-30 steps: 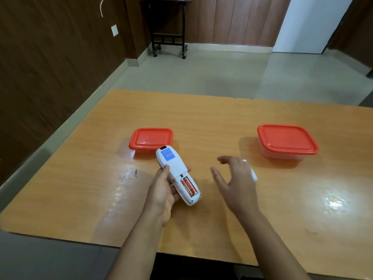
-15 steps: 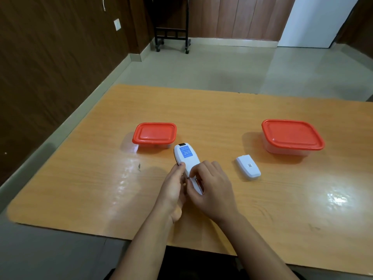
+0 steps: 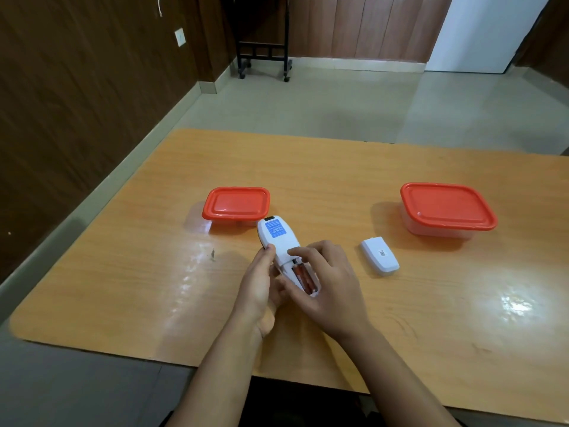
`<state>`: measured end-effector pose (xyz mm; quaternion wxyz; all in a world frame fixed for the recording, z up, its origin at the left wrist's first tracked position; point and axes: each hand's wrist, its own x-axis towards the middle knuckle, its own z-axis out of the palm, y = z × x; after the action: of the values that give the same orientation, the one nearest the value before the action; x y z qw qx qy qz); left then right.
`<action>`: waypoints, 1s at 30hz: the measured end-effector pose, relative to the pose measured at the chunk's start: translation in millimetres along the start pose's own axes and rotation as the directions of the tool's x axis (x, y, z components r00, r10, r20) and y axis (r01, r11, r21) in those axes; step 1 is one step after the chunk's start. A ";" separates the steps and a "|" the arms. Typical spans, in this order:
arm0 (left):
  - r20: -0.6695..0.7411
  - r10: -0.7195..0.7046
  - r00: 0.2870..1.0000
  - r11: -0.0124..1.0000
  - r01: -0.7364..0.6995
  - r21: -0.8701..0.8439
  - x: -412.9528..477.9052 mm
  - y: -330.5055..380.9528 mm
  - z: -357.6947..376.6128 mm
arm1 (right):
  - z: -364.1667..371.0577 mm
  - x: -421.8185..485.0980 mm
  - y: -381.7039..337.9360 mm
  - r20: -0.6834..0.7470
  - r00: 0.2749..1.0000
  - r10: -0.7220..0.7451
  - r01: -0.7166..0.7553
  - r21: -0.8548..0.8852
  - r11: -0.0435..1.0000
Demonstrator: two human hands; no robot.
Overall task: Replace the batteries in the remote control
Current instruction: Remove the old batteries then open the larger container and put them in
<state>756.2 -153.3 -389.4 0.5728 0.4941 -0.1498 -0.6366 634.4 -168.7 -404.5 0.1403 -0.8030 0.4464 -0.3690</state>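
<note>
- Left hand [image 3: 261,285] is gripping the white glossy plastic remote control [image 3: 278,241] back-up over the orange-brown wood-grain laminate table [image 3: 308,167], thumb along its edge and fingers wrapping underneath.
- Right hand [image 3: 329,285] is curling over the remote's near end, with the index tip touching the bay edge. Can't tell if it's pinching a cell.
- Progress: early, I'd judge.
  - The white rectangular battery cover [image 3: 380,257] is lying off, right of the remote.
  - Two coppery-orange cylindrical batteries [image 3: 303,274] are sitting in the open bay.
  - Removal, fresh cells and closing the cover are all pending.
- Clear plastic boxes with orange-red lids: the smaller tub [image 3: 235,202] is standing just behind the remote, and the larger tub [image 3: 446,208] well to its right.
</note>
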 end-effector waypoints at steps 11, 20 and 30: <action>-0.085 0.043 0.995 0.997 -0.048 -0.054 3.5 4.2 -7.2 | -24.8 7.9 14.6 0.031 0.976 0.214 -0.203 0.463 0.863; -0.077 0.060 0.995 0.998 -0.062 -0.027 2.5 3.6 -4.2 | -26.7 3.4 61.4 -0.139 0.904 0.405 -0.428 -0.295 0.854; -0.058 0.075 0.996 0.997 -0.076 -0.013 0.2 3.4 -4.4 | -11.3 0.2 66.7 -0.123 0.936 0.330 -0.351 -0.404 0.844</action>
<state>761.7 -152.9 -389.0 0.6041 0.5019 -0.1471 -0.6013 585.5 -205.2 -433.7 0.0166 -0.7128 0.6539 -0.2530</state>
